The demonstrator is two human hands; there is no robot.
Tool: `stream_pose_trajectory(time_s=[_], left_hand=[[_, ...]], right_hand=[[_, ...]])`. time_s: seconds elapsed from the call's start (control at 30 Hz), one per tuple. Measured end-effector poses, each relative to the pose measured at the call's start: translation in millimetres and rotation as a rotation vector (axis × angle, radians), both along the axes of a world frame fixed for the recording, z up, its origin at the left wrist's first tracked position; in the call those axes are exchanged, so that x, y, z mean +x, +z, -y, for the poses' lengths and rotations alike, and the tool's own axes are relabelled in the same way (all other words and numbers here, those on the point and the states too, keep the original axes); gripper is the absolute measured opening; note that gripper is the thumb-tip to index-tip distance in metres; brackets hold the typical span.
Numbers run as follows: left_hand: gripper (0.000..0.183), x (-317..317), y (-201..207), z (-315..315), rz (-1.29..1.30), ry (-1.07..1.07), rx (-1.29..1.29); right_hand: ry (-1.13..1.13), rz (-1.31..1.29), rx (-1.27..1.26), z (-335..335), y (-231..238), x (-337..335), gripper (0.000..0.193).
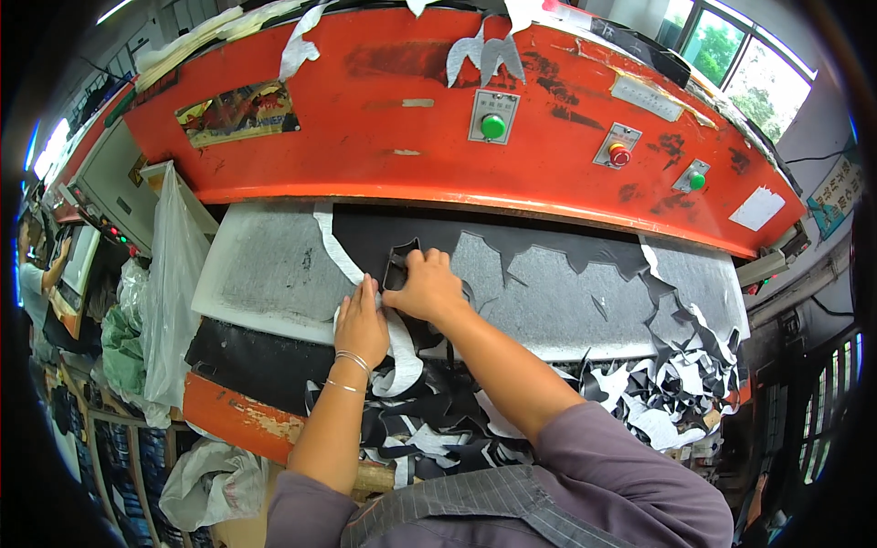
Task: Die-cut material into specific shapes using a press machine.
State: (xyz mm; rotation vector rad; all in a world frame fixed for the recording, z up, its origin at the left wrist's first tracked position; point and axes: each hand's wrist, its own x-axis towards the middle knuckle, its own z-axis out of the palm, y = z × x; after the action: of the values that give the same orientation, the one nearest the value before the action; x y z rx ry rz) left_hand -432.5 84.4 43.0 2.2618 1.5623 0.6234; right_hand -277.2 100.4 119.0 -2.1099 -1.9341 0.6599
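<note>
My right hand (426, 285) grips a dark metal cutting die (399, 263), fingers at its far edge and thumb at the near side. The die stands on a black sheet (365, 230) lying on the pale cutting board (265, 260). Close beside it, my left hand (362, 325) lies with its fingers stretched out and together, the fingertips near the die and the sheet's edge. A narrow white-backed offcut strip (335, 247) curves along the sheet's left edge and past my left hand. Part of the die is hidden under my right hand.
An orange press beam (365, 137) spans the far side, with a green button (493, 126), a red button (619, 154) and another green button (697, 181). Black and white scraps (662, 393) pile along the board's near edge. Plastic bags (174, 301) hang at left; a co-worker (38, 274) stands beyond.
</note>
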Motion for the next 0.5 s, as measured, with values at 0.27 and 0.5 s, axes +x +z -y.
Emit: stream_pose_trajectory(time_s=[0.27,0.5], left_hand=[[0.058,-2,13,4,0.077,-0.106,-0.048],[0.094,62,54,79,0.954,-0.589,-0.816]], right_hand=[[-0.048,-1.466,0.017,81,-1,87,0.070],[0.063,-1.272,0.056,156,-15,88,0.086]])
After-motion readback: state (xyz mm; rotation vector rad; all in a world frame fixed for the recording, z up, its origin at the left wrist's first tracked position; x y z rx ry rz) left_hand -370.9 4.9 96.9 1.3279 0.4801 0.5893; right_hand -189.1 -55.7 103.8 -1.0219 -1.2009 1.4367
